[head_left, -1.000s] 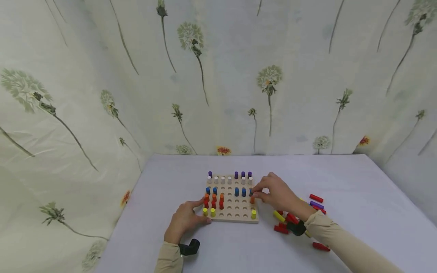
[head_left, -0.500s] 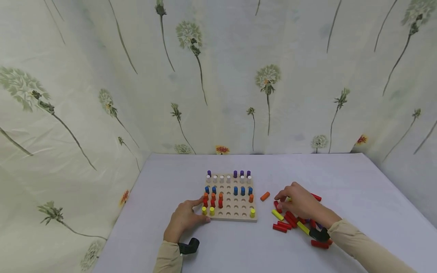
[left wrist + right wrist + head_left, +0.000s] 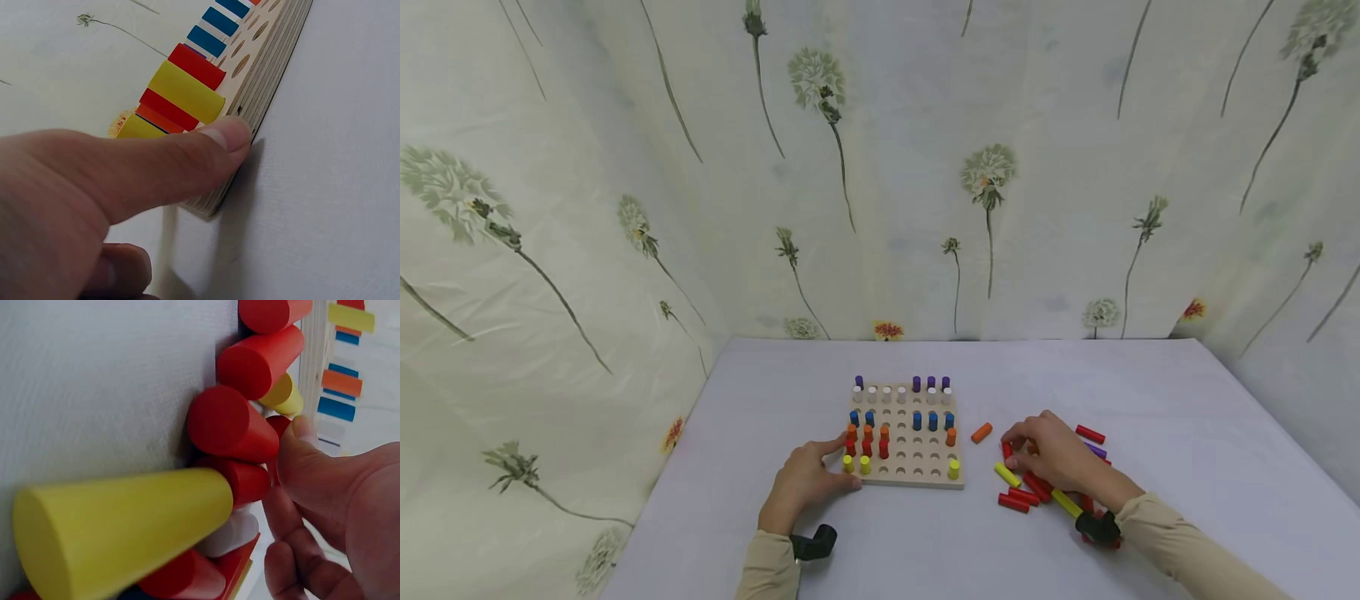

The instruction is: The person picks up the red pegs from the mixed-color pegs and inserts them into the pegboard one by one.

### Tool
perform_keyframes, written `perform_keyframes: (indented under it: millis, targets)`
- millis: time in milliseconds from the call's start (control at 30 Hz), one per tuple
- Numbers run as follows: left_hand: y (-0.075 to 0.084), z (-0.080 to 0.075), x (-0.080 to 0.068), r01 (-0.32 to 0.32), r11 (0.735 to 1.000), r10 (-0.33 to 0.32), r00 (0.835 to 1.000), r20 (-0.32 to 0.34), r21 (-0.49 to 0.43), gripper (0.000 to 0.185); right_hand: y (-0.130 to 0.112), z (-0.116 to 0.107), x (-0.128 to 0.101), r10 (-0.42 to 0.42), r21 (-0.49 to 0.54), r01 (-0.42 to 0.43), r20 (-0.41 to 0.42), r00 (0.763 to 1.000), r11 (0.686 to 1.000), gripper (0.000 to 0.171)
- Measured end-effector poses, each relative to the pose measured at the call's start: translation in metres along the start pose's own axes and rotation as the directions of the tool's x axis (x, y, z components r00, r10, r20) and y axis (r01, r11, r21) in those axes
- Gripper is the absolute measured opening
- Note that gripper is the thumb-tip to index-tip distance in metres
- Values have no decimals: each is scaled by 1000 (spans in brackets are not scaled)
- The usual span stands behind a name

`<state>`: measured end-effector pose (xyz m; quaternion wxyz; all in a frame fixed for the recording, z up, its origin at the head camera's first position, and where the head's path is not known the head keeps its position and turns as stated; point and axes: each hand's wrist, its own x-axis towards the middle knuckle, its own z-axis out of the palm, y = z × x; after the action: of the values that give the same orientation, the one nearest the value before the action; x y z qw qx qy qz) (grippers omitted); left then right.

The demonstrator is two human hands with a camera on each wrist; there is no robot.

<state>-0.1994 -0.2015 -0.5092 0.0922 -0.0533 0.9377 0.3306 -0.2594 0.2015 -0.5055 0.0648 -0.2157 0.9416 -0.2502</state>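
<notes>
The place looks like a small screened-off corner set up for filming; whether it lies in a home, a lab or an office cannot be told. Pale hangings (image 3: 895,192) printed with dandelions on long stems enclose the back and both sides of a counter (image 3: 782,392) with a plain whitish surface. Small black devices (image 3: 815,543) sit at both wrists.

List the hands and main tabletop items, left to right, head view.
Left hand → wooden pegboard → lone loose orange peg → right hand. Left out: mixed loose-peg pile, since the right hand overlaps it.
</notes>
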Motion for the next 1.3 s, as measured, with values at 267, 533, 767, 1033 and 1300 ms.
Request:
perform_keyframes:
  millis: [267,533,767,1033,1300]
  targets:
    - [2,-1,0,20,1000,-20,1000,-12,0,79,-1,4,-1,17,36,-15,-39,999,999,26]
    - [0,2,1,9,1000,-9,1000,-8,-15,80,-7,3,-3,41,59,-39,-40,998,997,25]
    - [3,-1,2,21,1000,-21,1000,-9,10,79,-5,0,1,-21,70,27,-85,996,997,18]
    - [4,0,0,53,999,-53,999,4,-10,79,-13,-5,0,-51,61,65,-209,977,996,12]
    - [2,2,-2,19,1000,-19,1000,4,-2,79,-31,4,5,-29,79,57,-321,947,995,12]
